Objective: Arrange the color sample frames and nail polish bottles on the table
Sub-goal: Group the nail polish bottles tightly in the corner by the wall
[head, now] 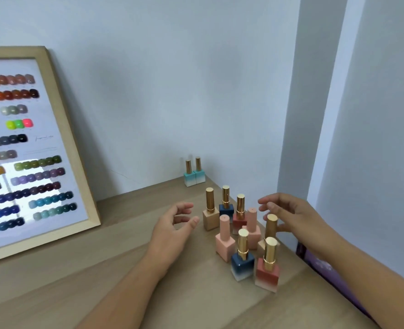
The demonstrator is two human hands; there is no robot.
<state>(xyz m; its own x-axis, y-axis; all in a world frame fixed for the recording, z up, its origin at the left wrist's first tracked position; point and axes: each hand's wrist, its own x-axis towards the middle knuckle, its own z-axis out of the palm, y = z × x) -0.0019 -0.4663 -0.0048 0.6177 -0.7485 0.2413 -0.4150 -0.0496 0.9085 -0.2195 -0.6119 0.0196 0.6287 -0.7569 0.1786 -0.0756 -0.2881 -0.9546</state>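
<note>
Both hands are released, holding nothing: left hand (pixel 179 224) just left of the upright bottle cluster (pixel 241 233), right hand (pixel 288 212) just right, fingertips nearest the gold-capped bottle (pixel 271 227), its long axis vertical

Pale blue-grey wall (pixel 172 79) fills the upper view, plain and matte. At right, a vertical corner: a projecting wall section (pixel 374 115) stands forward of the main wall, its edge catching brighter light. Soft shadow falls on the wall near the left side. Light wood-grain table (pixel 101 293) runs from lower left to the corner, its far edge meeting the wall. A hairline crack or mark shows low on the wall above the tabletop. Dark purple surface (pixel 333 276) beyond the table's right edge; unclear what it is.
</note>
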